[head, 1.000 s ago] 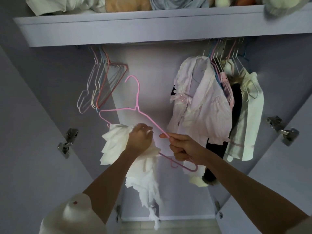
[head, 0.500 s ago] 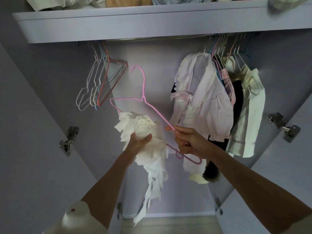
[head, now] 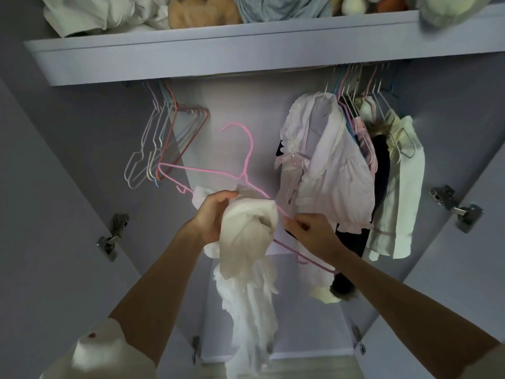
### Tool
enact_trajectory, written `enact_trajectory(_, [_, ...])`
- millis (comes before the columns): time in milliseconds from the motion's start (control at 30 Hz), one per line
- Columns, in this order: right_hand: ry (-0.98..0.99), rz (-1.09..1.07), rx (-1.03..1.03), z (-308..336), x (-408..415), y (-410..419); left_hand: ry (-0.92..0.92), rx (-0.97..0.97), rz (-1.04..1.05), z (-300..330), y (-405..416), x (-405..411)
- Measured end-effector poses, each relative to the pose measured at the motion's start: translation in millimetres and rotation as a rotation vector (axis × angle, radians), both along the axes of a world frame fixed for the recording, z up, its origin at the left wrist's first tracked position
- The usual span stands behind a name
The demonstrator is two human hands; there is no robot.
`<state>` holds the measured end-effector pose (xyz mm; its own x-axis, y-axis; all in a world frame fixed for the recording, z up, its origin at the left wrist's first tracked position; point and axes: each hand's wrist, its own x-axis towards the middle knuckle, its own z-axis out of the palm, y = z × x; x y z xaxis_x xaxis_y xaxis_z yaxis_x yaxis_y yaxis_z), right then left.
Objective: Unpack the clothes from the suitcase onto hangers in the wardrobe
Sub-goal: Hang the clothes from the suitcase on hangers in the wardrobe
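Observation:
I stand before the open wardrobe. A pink wire hanger (head: 247,157) is held tilted in mid-air, hook up, below the rail. My right hand (head: 310,235) pinches its right arm. My left hand (head: 211,217) grips a bunched white garment (head: 246,242) that lies over the hanger's middle and hangs down in a long crumpled strip toward the floor. The suitcase is out of view.
Several empty wire hangers (head: 164,143) hang at the rail's left. Hung clothes fill the right: a pale pink blouse (head: 325,165), a dark piece, a cream garment (head: 396,192). The shelf (head: 218,56) above holds folded cloth and soft toys. Open doors with hinges (head: 112,236) flank both sides.
The left hand has pulled the white garment further right along the hanger, over its middle. The hanger has tilted and the right hand has slid a little along its arm.

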<state>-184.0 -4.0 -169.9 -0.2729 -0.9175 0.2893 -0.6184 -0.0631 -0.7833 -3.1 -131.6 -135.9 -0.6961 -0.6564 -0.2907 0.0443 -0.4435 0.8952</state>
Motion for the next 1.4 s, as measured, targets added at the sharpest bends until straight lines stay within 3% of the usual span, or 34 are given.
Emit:
enact_trajectory(133, [0.043, -0.009, 0.038, 12.2, 6.2, -8.1, -0.071, -0.049, -0.213, 10.2, 5.1, 3.2])
enact_trajectory(200, [-0.03, 0.072, 0.058, 14.8, 9.4, -7.3, -0.161, -0.152, -0.239, 14.0, 6.3, 2.1])
enact_trajectory(333, [-0.174, 0.229, 0.181, 19.3, 16.6, -7.0, -0.276, -0.309, -0.111, 15.6, 7.8, 0.6])
enact_trajectory(433, [-0.009, 0.189, 0.183, 22.5, 19.5, -14.4, -0.283, -0.365, -0.001, 14.5, 8.4, 1.0])
enact_trajectory(533, [0.089, 0.197, 0.171, 30.5, 17.1, -15.2, -0.494, -0.683, 0.015, 17.5, 4.0, 5.1])
enact_trajectory(700, [-0.275, 0.288, 0.233, 48.0, 16.0, -12.5, -1.111, -1.152, 0.247, 29.8, -1.0, 9.3])
enact_trajectory(867, [-0.64, 0.309, 0.221, 50.6, 23.2, -21.5, -1.14, -1.167, 0.564, 13.5, 8.2, 4.9])
enact_trajectory(967, [-0.746, 0.252, 0.215, 47.5, 25.1, -25.5, -1.065, -1.079, 0.58, 0.4, 17.8, 5.0])
enact_trajectory(1067, [-0.818, 0.206, 0.192, 46.9, 25.3, -29.5, -1.073, -0.749, 0.392, -15.4, 25.1, 9.9])
enact_trajectory(1167, [-0.814, 0.197, 0.184, 51.8, 26.0, -31.9, -0.712, -0.173, 0.091, -27.3, 28.1, 15.6])
enact_trajectory(1233, [-0.833, 0.202, 0.186, 54.7, 27.0, -33.6, -0.393, 0.058, -0.018, -36.4, 27.2, 13.1])
enact_trajectory(1300, [-0.874, 0.184, 0.169, 57.9, 27.6, -33.9, -0.167, 0.126, 0.043, -45.4, 19.7, 3.4])
enact_trajectory(1400, [-0.885, 0.1, 0.147, 57.7, 21.0, -32.5, -0.014, 0.119, 0.195, -37.5, 7.3, -7.4])
